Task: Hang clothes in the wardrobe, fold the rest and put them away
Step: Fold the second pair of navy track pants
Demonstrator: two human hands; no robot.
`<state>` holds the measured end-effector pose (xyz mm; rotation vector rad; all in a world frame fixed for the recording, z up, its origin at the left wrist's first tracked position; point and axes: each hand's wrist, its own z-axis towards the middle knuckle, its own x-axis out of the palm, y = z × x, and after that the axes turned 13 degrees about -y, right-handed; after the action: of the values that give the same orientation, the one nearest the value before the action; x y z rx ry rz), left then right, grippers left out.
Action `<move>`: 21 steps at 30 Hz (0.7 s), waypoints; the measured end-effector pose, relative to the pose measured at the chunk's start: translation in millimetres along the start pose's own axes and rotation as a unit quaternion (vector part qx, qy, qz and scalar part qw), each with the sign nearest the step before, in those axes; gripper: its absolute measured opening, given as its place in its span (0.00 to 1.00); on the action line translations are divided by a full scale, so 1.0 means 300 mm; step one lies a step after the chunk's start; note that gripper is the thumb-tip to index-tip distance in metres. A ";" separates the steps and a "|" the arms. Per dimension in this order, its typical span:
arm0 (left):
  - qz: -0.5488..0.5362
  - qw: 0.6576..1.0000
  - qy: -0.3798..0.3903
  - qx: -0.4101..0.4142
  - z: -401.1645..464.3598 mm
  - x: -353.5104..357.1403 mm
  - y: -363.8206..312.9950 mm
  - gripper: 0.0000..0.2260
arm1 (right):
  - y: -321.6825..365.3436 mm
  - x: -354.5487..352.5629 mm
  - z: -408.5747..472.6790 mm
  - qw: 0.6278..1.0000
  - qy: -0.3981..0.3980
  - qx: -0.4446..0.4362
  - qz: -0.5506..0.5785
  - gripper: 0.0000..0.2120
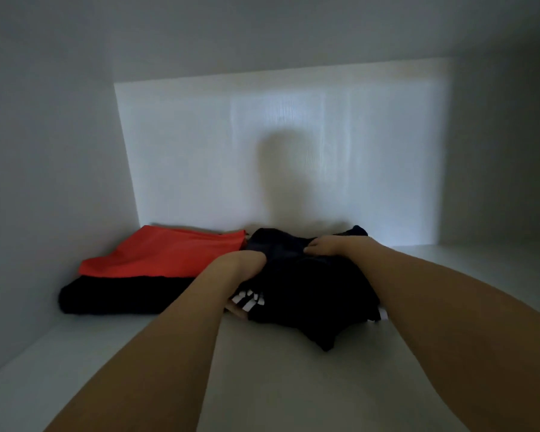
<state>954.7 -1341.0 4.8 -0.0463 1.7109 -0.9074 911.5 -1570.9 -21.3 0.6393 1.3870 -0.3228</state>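
A folded black garment with white stripes (309, 294) lies on the white wardrobe shelf (262, 369), right of centre. My left hand (240, 269) grips its left edge, with fingers tucked under the fabric near the stripes. On the garment's top, towards the back, my right hand (328, 246) rests with fingertips pressing into the cloth. To the left sits a folded stack: a red garment (156, 257) lying over a black one (122, 296).
The shelf is a dim white compartment with a back wall (278, 151), a left side wall (44, 182) and a right side wall (512, 151). Bare shelf shows in front of the clothes and to the right of the black garment.
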 end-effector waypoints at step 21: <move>0.072 0.884 -0.082 0.455 -0.096 0.114 -0.057 0.09 | -0.179 -0.094 -0.348 0.960 -0.016 0.242 0.138 0.07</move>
<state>911.4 -1353.4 -11.2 0.6052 0.9807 -1.4616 792.0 -1556.2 -11.5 1.2140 1.1713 -0.4493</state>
